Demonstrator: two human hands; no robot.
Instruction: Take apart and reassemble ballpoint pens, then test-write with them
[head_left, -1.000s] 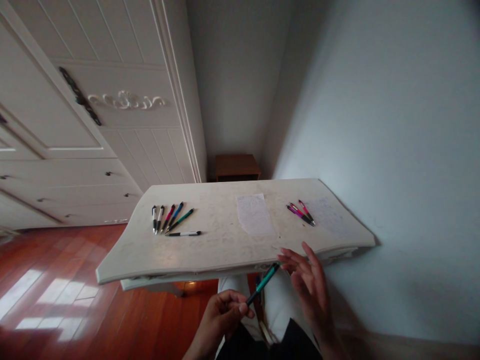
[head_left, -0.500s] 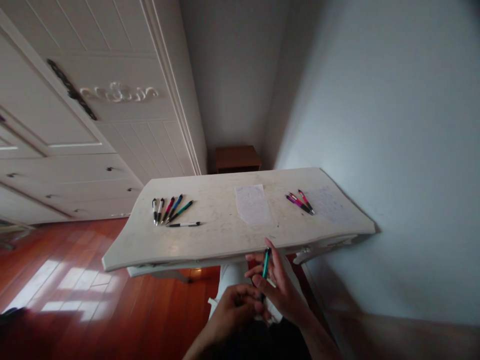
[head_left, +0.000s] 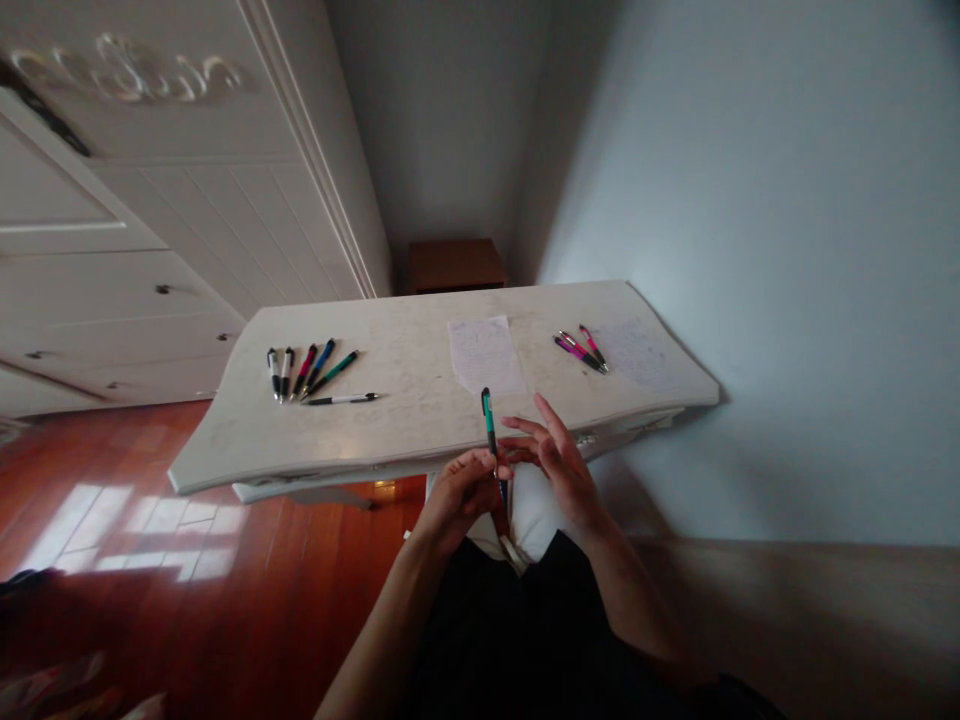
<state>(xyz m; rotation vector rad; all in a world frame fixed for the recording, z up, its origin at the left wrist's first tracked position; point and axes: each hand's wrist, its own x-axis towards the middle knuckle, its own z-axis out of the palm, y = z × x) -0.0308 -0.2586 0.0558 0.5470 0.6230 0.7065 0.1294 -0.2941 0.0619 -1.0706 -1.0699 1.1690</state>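
Observation:
Between the fingertips of my left hand (head_left: pixel 465 490) is a green and black pen (head_left: pixel 489 422), held upright by its lower part with the clip end up. Beside it, my right hand (head_left: pixel 559 460) has its fingers spread and holds nothing; its fingertips are close to the pen. Both hands are in front of the near edge of a white table (head_left: pixel 405 420). A sheet of paper (head_left: pixel 484 350) with faint writing lies on the table just beyond the pen.
Several pens (head_left: pixel 307 375) are fanned out on the table's left side, with a white and black pen (head_left: pixel 341 399) lying crosswise before them. Pink and purple pens (head_left: pixel 581 350) lie at the right by scribbled marks (head_left: pixel 637 355). A white cabinet (head_left: pixel 202 210) stands left, a wall (head_left: pixel 780 280) right.
My left hand has taken the green pen, now raised. My right hand has let go and its fingers have spread. The view has tilted down, so both hands appear higher.

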